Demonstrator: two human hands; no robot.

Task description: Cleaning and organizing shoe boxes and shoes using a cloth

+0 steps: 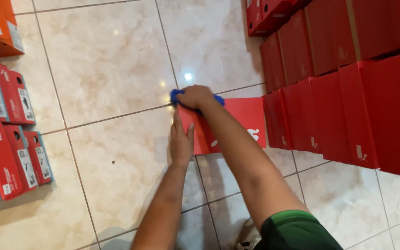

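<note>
- Two bare hands are seen at work on a single red shoe box (237,121) that lies flat on the pale tiled floor (112,60), near the middle of the view.
- A blue cloth (178,95) is gripped by the right hand (194,96), whose fingers are curled around it and pressed onto the far left corner of the box lid.
- The left hand (181,138) is laid flat, fingers stretched out and holding nothing, against the near left edge of the box to steady it.
- The box is set just beside a long row of stacked red boxes (348,92) on the right; it appears to touch the nearest one, though this cannot be told for certain.
- More red and orange boxes (5,134) are lined up well apart, along the left edge.
- The step in hand is judged to be wiping of the lid, only begun at one corner.
- For the next move, the cloth would need to be drawn across the remaining lid surface while the box is kept from sliding on the smooth tiles.
</note>
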